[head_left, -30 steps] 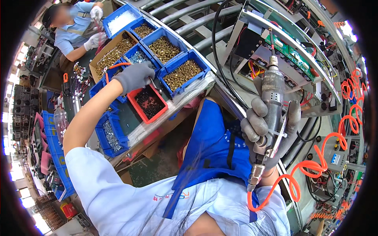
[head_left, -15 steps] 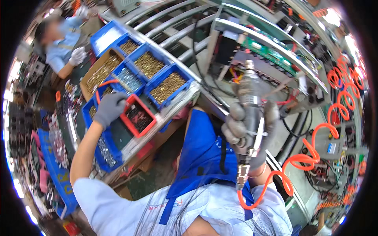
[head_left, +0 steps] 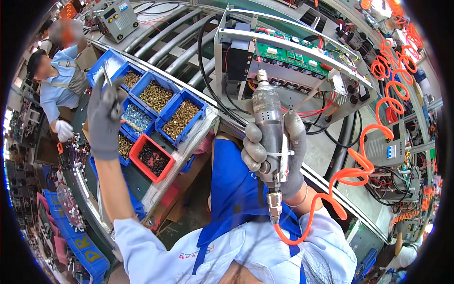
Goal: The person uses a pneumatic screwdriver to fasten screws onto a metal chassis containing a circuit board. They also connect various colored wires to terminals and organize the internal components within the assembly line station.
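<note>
My gloved right hand (head_left: pixel 295 156) grips a grey pneumatic screwdriver (head_left: pixel 267 106), its tip pointing away from me. An orange coiled air hose (head_left: pixel 343 177) runs from its rear end to the right. Beyond the tip is an open metal-framed unit with a green circuit board (head_left: pixel 293 54). My gloved left hand (head_left: pixel 105 125) is raised over the parts bins, fingers closed around a slim silvery metal piece (head_left: pixel 108 73); its kind is unclear. Beside that hand are a blue bin of silvery screws (head_left: pixel 137 118) and a red bin (head_left: pixel 132 154) with small dark parts.
More blue bins hold brass-coloured fasteners (head_left: pixel 156 96). Behind them run metal rollers (head_left: pixel 175 45), with a grey boxed machine (head_left: pixel 118 21) at the far end. A co-worker (head_left: pixel 59 80) is at the left. Black cables (head_left: pixel 203 71) loop beside the unit.
My left hand has risen from the bins and moved left, now with a silvery piece showing at its fingers. The view has shifted; my right hand still holds the screwdriver.
</note>
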Motion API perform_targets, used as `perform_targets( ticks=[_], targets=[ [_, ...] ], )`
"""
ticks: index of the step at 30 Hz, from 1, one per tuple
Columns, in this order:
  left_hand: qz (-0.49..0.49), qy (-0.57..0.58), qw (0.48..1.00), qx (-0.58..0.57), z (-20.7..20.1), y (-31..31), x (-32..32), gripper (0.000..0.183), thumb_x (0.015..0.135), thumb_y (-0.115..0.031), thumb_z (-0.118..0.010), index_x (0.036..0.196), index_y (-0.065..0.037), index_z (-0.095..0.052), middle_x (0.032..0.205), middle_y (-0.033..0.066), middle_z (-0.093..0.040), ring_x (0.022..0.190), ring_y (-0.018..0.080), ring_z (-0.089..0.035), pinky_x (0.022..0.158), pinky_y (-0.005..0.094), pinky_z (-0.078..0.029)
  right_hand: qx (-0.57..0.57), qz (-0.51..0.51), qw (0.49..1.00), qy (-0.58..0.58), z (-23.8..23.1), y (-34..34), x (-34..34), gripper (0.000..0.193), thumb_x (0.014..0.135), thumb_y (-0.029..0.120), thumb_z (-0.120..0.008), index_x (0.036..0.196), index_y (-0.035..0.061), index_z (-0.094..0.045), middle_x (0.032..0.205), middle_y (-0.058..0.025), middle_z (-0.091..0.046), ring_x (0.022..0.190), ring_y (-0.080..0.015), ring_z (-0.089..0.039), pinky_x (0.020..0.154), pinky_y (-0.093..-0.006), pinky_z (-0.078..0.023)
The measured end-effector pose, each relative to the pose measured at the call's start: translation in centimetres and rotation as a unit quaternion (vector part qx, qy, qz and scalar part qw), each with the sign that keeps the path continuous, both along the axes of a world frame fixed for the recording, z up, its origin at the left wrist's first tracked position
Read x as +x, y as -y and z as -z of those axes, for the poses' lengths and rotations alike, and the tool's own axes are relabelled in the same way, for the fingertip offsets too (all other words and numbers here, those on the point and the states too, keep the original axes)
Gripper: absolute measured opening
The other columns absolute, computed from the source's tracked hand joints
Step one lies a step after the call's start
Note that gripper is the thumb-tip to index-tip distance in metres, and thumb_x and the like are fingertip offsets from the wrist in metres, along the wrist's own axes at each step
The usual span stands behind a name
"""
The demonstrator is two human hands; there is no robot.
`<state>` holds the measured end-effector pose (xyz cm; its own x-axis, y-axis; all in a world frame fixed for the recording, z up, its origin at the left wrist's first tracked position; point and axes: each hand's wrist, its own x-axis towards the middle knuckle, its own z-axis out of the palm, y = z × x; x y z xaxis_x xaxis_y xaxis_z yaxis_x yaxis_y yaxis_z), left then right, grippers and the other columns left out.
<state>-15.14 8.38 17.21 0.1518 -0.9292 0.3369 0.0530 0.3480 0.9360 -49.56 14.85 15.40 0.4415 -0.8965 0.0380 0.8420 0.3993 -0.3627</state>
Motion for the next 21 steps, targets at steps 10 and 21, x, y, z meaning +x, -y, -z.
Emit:
perform_targets(
  ticks=[10, 21],
  targets=[
    [0.351, 0.024, 0.936, 0.025, -7.5, 17.9, -15.8, 0.031, 0.097, -0.020, -0.056, 0.117, 0.003, -0.060, 0.102, 0.0130, -0.067, 0.088, 0.0180, -0.067, 0.080, 0.0316, -0.059, 0.032, 0.019, 0.999, -0.027, -0.1, -0.6, 0.3, 0.074, 0.094, 0.058, -0.044, 0.142, 0.0036, -0.032, 0.089, -0.0077, -0.058, 0.064, -0.0151, -0.056, 0.055, -0.0311, -0.050],
    [0.327, 0.387, 0.861, -0.052, -6.7, 20.9, -19.7, 0.020, 0.087, -0.009, -0.067, 0.106, -0.001, -0.069, 0.094, 0.0050, -0.070, 0.086, 0.0108, -0.065, 0.084, 0.0257, -0.051, 0.002, 0.018, 0.999, -0.041, -0.1, -0.2, 0.4, 0.046, 0.097, 0.048, -0.044, 0.118, 0.0077, -0.049, 0.087, -0.0048, -0.062, 0.062, -0.0114, -0.063, 0.055, -0.0277, -0.057]
  ],
)
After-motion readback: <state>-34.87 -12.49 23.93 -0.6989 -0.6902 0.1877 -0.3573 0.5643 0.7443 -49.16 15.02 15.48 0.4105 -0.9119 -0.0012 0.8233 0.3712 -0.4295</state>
